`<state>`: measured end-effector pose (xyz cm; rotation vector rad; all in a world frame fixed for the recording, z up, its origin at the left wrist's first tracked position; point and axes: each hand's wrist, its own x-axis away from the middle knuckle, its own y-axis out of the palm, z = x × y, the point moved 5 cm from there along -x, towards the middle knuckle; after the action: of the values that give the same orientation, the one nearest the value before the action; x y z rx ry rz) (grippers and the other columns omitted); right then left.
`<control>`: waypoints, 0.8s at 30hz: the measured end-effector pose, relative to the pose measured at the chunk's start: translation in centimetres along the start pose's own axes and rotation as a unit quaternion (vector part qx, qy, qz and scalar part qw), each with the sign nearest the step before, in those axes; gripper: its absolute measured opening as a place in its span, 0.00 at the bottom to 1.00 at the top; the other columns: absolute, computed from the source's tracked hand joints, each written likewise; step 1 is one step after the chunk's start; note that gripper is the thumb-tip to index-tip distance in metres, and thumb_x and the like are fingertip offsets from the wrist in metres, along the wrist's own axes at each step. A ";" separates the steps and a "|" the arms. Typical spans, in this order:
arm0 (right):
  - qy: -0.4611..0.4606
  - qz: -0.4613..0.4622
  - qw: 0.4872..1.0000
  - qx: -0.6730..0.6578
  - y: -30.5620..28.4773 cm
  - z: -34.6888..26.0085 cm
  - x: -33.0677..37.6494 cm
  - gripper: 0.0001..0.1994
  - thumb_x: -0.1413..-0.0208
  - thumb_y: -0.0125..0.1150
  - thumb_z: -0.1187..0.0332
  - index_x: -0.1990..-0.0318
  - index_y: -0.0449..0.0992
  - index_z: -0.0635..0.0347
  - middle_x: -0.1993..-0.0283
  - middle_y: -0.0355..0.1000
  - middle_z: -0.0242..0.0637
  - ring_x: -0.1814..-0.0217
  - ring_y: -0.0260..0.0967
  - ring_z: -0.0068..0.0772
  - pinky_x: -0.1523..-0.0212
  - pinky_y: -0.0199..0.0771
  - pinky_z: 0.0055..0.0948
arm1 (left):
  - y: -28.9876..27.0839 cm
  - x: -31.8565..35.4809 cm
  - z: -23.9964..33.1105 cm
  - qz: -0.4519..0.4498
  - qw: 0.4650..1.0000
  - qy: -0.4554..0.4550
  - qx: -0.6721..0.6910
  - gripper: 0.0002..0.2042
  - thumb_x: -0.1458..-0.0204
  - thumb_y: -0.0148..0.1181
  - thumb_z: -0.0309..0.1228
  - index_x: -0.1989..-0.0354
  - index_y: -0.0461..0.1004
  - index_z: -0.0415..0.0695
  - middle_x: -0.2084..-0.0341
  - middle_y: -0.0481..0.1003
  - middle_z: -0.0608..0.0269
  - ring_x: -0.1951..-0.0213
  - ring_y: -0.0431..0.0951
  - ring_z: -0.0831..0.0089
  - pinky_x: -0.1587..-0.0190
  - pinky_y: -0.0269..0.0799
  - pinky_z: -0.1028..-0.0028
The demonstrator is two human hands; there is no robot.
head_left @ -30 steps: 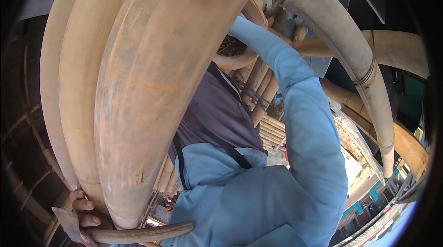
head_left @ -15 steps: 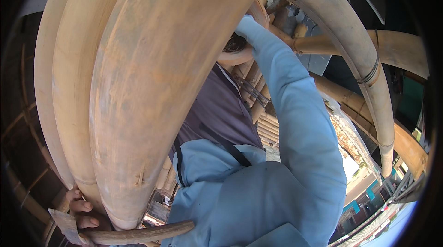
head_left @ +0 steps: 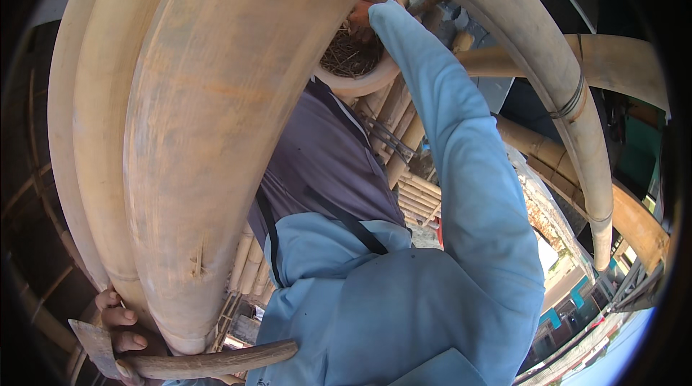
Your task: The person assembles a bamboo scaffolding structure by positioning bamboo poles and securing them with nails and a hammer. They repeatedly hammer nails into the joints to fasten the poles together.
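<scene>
At the far left, low in the view, your left hand [head_left: 119, 321] is clenched around the wooden handle [head_left: 209, 362] of a hatchet-like tool, its fingers [head_left: 131, 341] curled over the grip where it meets the flat metal blade [head_left: 92, 345]. The handle runs rightward from your fist, lying just under the cut ends of three thick bamboo poles [head_left: 209, 134] that rise past your hand and fill the left half of the view. Right of the poles comes your blue-sleeved right arm [head_left: 461, 191], stretched upward. Your right hand [head_left: 360, 17] is at the top, at the open end of a cut bamboo pole [head_left: 353, 72] with dry fibres inside; its fingers are mostly hidden, so you cannot tell whether they grip. Further right, a curved bamboo pole [head_left: 533, 69] bound with wire arcs downward.
</scene>
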<state>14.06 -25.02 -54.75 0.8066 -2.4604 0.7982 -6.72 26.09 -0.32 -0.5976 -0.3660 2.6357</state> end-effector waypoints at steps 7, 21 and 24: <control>0.088 0.020 0.971 -0.220 0.7 0.0 1.5 0.06 0.45 0.64 0.75 0.60 0.80 0.57 0.59 0.81 0.40 0.57 0.82 0.41 0.62 0.86 0.40 | 1.7 -1.1 0.7 0.026 0.999 -0.027 -0.015 0.20 0.41 0.44 0.49 0.63 0.77 0.47 0.53 0.73 0.52 0.37 0.59 0.48 0.29 0.41 0.43; 0.118 0.043 0.985 -0.120 0.7 -1.8 3.5 0.16 0.54 0.66 0.80 0.56 0.86 0.60 0.54 0.83 0.37 0.54 0.82 0.40 0.59 0.84 0.40 | 2.3 -1.1 1.2 0.046 0.997 -0.053 -0.021 0.20 0.40 0.44 0.48 0.63 0.77 0.47 0.54 0.73 0.53 0.37 0.59 0.48 0.29 0.40 0.43; 0.151 0.044 0.981 -0.114 0.7 -1.8 3.4 0.16 0.53 0.67 0.78 0.55 0.87 0.59 0.54 0.84 0.33 0.52 0.81 0.38 0.58 0.83 0.42 | 2.3 -1.1 1.3 0.051 0.997 -0.054 -0.024 0.20 0.40 0.43 0.49 0.63 0.77 0.47 0.55 0.73 0.53 0.37 0.59 0.48 0.29 0.41 0.44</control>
<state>11.47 -24.79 -51.83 0.4593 -2.2722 0.6039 -7.16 23.36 0.38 -0.5020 -0.4433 2.7709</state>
